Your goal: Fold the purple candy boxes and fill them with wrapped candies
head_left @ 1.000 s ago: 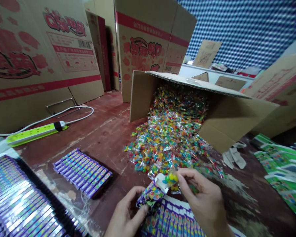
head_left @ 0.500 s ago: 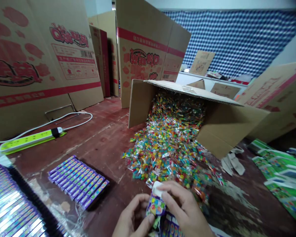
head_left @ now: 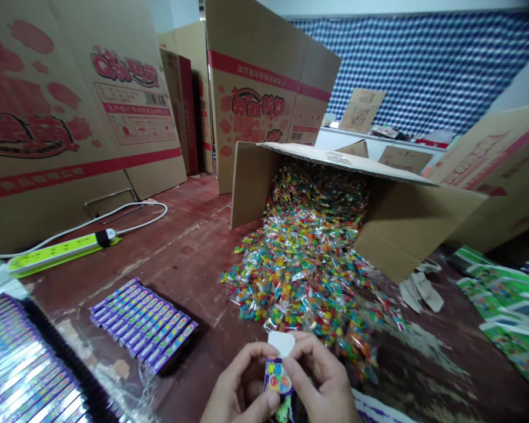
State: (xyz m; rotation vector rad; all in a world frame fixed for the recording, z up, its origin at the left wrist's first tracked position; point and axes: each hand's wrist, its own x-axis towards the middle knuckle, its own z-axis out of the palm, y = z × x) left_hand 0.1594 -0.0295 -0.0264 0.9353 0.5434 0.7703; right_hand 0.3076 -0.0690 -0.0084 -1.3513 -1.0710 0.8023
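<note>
Between my hands is a small purple candy box with colourful printing, its white end flap standing up. My left hand grips the box from the left side, thumb across its front. My right hand pinches it near the top, with thumb and forefinger at the base of the flap. Just beyond my hands lies a heap of small clear bags of multicoloured candies, spilling from a cardboard carton on its side. Left of my hands, a row of purple boxes rests on the floor.
More purple boxes are packed at the lower left. A power strip with a white cable lies beyond them. Green printed packaging and pale gloves are at the right. Large cartons stand behind on the reddish floor.
My right hand has drawn down and back, its fingers now at the flap's base. The white flap shows more fully, and the box is more upright. The purple boxes under my right hand are out of sight.
</note>
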